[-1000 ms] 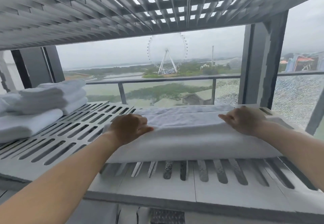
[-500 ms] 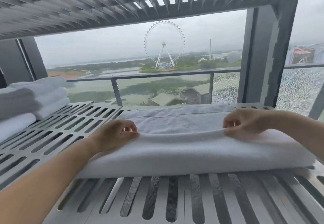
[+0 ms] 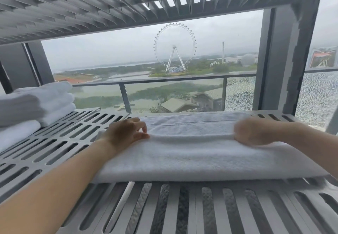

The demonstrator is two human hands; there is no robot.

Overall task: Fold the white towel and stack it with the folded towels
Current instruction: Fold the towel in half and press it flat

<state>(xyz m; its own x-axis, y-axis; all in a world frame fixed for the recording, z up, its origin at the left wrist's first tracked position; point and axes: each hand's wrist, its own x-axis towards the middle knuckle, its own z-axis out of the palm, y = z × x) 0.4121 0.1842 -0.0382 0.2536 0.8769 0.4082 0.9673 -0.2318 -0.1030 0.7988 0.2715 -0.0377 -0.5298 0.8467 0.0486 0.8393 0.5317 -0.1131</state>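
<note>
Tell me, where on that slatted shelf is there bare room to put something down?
Bare slats lie between the folded towels and the left hand, and along the near edge before the white towel. Crowded: the right side, under towel and right hand.

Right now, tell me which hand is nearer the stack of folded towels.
Left. The left hand pinches the left end of the white towel, a stretch of shelf away from the folded towels; the right hand grips its opposite end, farther right.

The white towel [image 3: 201, 158] is laid across the slotted shelf [image 3: 60, 140], folded into a long band; folded towels [image 3: 36, 103] are stacked well apart, far left
</note>
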